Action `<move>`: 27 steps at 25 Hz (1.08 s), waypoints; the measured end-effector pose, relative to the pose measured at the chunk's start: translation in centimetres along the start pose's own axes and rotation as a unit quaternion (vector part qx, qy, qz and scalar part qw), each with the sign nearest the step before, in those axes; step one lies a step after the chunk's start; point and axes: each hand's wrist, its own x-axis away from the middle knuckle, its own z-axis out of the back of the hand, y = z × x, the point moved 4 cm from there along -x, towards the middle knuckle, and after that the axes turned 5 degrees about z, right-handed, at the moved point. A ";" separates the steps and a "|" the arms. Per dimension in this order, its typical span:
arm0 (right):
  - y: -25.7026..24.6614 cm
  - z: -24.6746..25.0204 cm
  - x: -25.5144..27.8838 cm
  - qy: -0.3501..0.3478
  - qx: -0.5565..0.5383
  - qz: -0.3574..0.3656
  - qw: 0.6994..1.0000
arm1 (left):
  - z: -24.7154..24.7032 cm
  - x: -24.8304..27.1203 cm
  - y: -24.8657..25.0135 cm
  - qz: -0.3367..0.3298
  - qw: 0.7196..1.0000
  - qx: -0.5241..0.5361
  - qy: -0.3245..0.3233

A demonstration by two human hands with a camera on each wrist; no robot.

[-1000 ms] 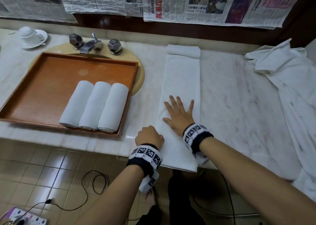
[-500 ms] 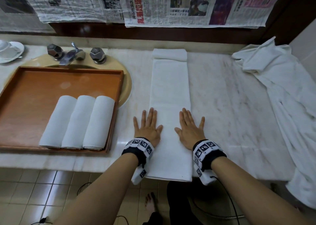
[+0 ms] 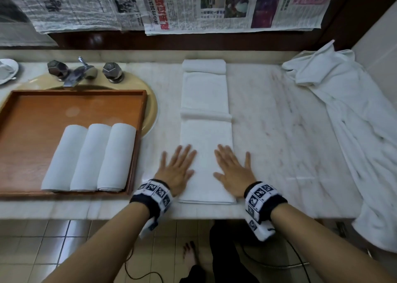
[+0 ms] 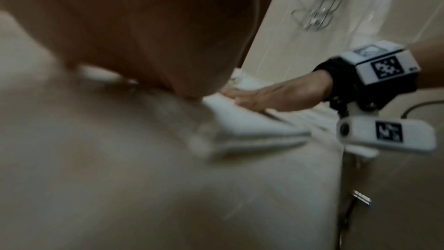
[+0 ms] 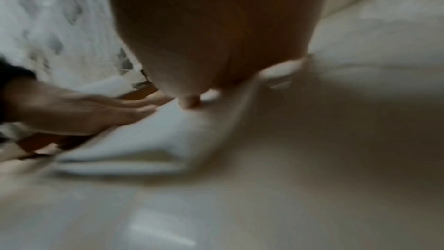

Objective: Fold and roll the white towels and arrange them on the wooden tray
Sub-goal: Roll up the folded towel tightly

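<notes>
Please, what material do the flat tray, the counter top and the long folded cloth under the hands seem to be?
Flat orange-brown tray: apparently wood with a smooth, slightly glossy finish that shows faint reflections.
Pale counter top: looks like polished marble or similar stone, with reddish veins.
Long white folded cloth: soft towel fabric, matte, probably cotton terry.

Marble counter (image 3: 279,132); newspapers (image 3: 214,5) on wall; tiled floor (image 3: 43,244).

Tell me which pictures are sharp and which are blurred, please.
Head view: mostly sharp, dim at the corners; the folded towel and wooden tray read clearly, with slight blur on the left hand and right hand. Left wrist view: blurred, towel edge smeared. Right wrist view: heavily blurred and dim.
</notes>
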 end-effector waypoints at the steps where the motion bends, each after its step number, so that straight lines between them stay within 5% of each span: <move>1: 1.2 -0.4 0.8 0.008 -0.024 -0.048 0.999 | -0.7 0.8 -1.5 0.063 0.997 0.034 -0.001; 3: 2.0 -0.3 1.8 0.034 -0.057 -0.126 0.990 | -0.6 1.5 -2.9 0.160 0.984 0.078 0.016; 7: -3.8 -2.7 2.9 0.088 -0.009 0.003 0.996 | -3.0 2.9 3.6 -0.049 0.997 0.016 0.064; 15: -0.8 -3.4 4.9 0.126 -0.006 -0.067 0.990 | -3.6 4.4 -0.5 0.046 0.996 0.006 0.077; 20: -3.1 -2.5 7.2 0.285 -0.104 0.113 0.946 | -1.3 7.0 0.7 -0.075 0.964 0.115 0.228; 22: -3.4 -3.6 7.7 0.283 -0.108 0.132 0.944 | -2.3 7.8 1.1 -0.116 0.964 0.102 0.215; 27: -2.3 -4.0 7.8 0.312 -0.143 0.117 0.932 | -3.5 7.7 0.8 -0.098 0.970 0.092 0.201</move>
